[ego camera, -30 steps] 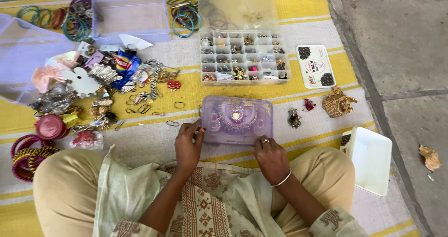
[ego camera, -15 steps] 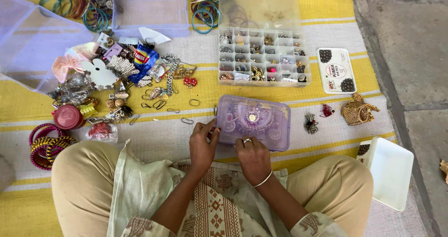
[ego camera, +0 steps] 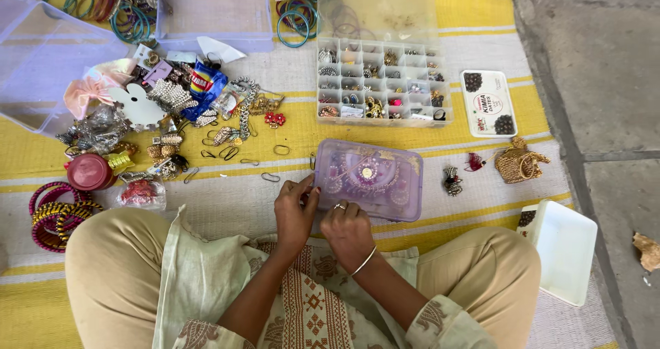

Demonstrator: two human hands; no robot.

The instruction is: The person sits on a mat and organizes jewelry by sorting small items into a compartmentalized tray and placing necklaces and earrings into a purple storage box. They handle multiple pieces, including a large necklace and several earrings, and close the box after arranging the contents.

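A pale purple see-through jewellery box [ego camera: 385, 177] with a necklace set inside lies on the striped mat in front of my crossed legs. My left hand [ego camera: 294, 211] rests at the box's near left corner, fingertips bent and touching its edge. Beside it, my right hand [ego camera: 347, 227] sits against the box's near side, with a ring on one finger and a bangle on the wrist. The fingers of both hands are curled close together at that corner; whether they pinch a small item is hidden.
A clear compartment organiser [ego camera: 381, 81] full of earrings stands behind the box. A heap of jewellery [ego camera: 179, 108], a red pot [ego camera: 89, 172] and bangles [ego camera: 51, 208] lie left. At right are a small printed box [ego camera: 487, 103], a woven trinket [ego camera: 520, 162] and a white lid [ego camera: 564, 249].
My right hand has moved left from the box's near right side to meet the left hand at the near left corner. The view has shifted slightly.
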